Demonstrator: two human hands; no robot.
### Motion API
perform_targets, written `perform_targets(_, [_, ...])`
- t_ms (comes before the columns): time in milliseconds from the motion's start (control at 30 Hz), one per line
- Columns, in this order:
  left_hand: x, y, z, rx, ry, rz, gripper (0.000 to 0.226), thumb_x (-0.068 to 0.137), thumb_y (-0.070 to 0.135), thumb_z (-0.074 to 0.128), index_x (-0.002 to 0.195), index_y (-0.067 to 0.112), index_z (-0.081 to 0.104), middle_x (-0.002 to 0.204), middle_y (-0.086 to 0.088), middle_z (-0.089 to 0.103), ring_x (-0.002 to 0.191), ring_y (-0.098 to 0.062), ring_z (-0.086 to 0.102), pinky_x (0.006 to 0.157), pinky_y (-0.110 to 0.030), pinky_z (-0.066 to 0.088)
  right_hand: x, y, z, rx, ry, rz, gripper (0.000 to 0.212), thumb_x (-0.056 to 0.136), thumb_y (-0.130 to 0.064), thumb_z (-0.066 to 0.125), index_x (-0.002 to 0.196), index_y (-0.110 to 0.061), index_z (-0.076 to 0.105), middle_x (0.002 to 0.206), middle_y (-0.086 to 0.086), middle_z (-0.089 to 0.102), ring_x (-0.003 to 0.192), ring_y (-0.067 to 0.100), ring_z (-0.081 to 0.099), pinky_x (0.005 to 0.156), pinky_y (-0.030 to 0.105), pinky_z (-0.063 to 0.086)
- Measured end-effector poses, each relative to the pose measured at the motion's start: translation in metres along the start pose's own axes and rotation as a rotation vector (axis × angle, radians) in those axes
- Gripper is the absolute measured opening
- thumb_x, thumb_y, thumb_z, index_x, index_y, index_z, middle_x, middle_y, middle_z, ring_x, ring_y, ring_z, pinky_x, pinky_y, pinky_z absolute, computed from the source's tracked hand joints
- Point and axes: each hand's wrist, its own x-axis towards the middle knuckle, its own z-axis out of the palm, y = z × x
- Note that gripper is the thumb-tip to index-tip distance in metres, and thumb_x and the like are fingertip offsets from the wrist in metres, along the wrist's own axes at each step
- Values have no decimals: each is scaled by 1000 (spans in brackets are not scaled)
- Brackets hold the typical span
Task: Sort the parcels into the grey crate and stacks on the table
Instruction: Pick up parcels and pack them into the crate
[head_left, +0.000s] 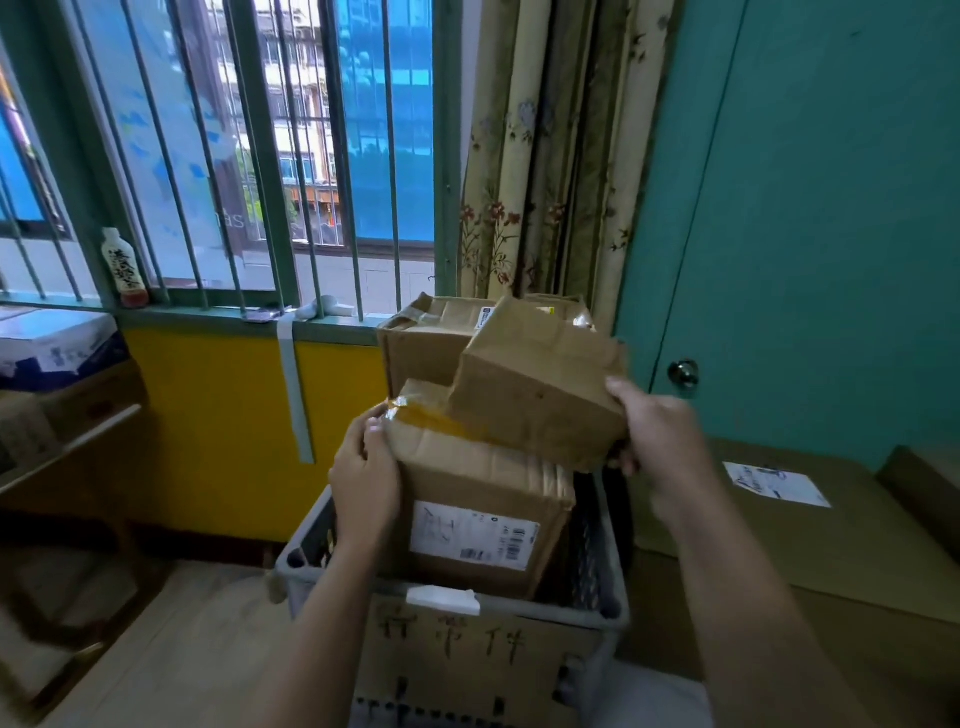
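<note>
A grey crate (608, 597) stands in front of me with a hand-written cardboard sign on its near wall. A big cardboard parcel (478, 499) with a white label stands in it, and my left hand (363, 473) grips its upper left corner. My right hand (660, 436) holds a smaller tilted brown parcel (535, 395) by its right end, above the big one. Behind them stands another cardboard box (421, 343) with a label on top.
A large flat cardboard box (810, 540) with a white label lies on the right. A barred window with a bottle (123, 267) on its sill is at the back. Boxes and a shelf (67, 395) stand left. A teal door with a knob (683, 373) is right.
</note>
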Motion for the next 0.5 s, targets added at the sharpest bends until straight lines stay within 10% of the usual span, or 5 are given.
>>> perform_targets(167, [-6,-10,-6,-94,-158,-53,65,98,60,17,146,27,47,147,-1,49,137,-16,40,108,-37,32,7,10,31,-58,-135,-5,43,93,-45,61,66,-12,54,50,2,47,39,15,43,48,25,34])
perform_targets(333, [-8,-18,-18,-69,-322,3,75,88,77,30,149,34,40,148,9,42,134,-10,35,88,-16,36,2,13,48,-38,-120,-18,54,94,-61,51,62,-17,53,53,1,50,47,16,49,52,27,39])
perform_targets(500, [2,-37,-29,110,-363,41,84,60,94,55,137,65,36,160,6,32,144,-25,34,107,-53,43,-27,50,33,-1,-11,-140,51,78,-74,48,104,-32,60,107,-9,51,94,7,51,82,32,45])
